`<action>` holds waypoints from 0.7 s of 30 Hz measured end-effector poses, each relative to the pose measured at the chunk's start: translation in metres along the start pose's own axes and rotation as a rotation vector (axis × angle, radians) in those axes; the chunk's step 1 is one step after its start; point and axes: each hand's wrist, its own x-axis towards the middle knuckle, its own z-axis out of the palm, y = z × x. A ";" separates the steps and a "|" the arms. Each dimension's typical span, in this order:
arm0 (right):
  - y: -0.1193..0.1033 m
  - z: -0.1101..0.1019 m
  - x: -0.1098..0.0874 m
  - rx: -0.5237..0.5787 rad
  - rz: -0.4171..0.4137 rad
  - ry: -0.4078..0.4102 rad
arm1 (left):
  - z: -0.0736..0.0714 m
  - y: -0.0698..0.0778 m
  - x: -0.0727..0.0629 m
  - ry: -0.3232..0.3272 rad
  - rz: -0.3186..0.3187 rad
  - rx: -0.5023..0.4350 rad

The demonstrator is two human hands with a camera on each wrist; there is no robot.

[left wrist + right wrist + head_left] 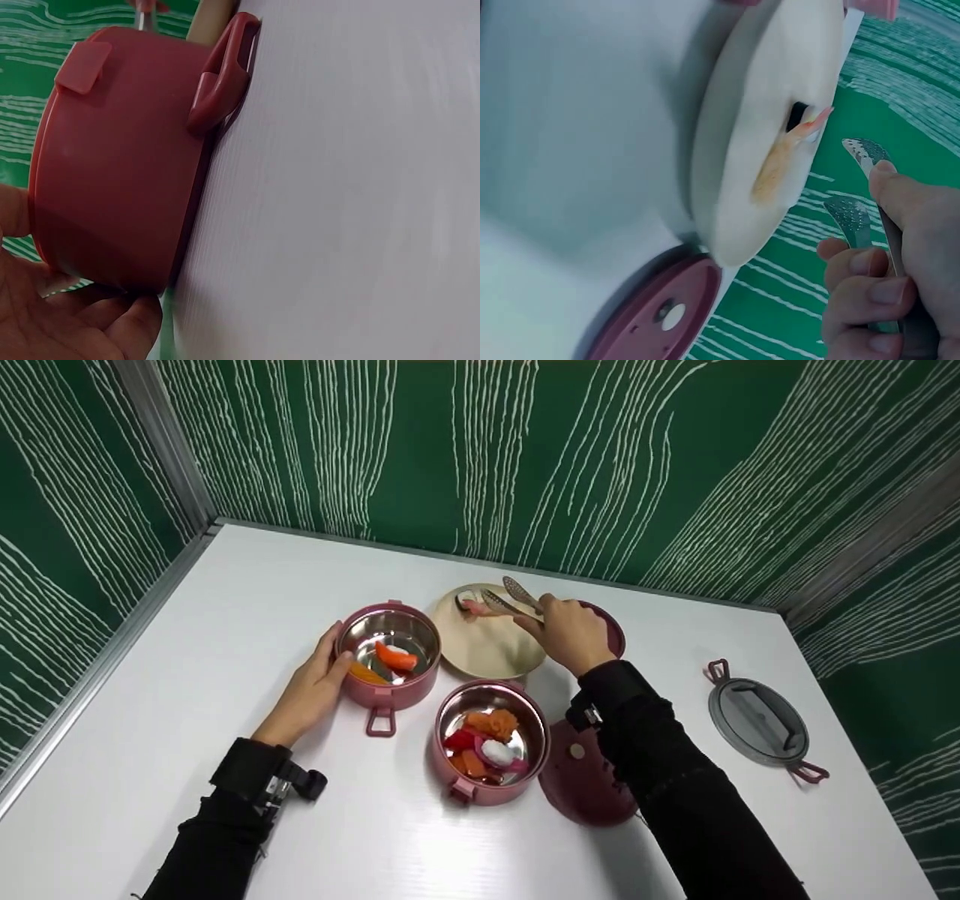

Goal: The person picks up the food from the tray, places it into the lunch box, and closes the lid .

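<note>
My left hand (311, 690) holds the left side of a pink pot (405, 694), thumb at the rim and fingers around the outer wall. Inside that pot lie an orange-and-white toy food piece (395, 657) and a yellow-orange piece (367, 673). My right hand (571, 631) grips metal tongs (506, 606), whose perforated tips stand apart above a cream plate (491, 656). Nothing shows between the tips. On the plate rest a breaded shrimp (776, 169) and a dark-and-white piece (799, 116) beside its tail.
A second pink pot (442, 761) with several toy food pieces stands nearer the front. A dark red lid (581, 787) lies under my right forearm, and another dark red lid (611, 630) sits behind my right hand. A grey lid with red handles (750, 724) lies far right.
</note>
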 end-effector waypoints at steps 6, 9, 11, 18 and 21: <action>0.006 0.008 0.001 0.018 0.033 -0.025 | 0.000 0.000 0.000 -0.004 -0.011 0.005; 0.007 0.011 0.002 0.012 0.036 -0.028 | 0.000 0.000 0.000 -0.004 -0.020 0.009; 0.008 0.012 0.002 0.008 0.033 -0.024 | -0.001 0.000 0.000 -0.004 -0.018 0.011; 0.010 0.017 0.003 -0.009 0.035 -0.034 | 0.000 0.001 -0.001 -0.004 0.003 0.012; 0.011 0.018 0.003 -0.004 0.039 -0.047 | 0.000 0.002 0.000 -0.003 0.005 0.010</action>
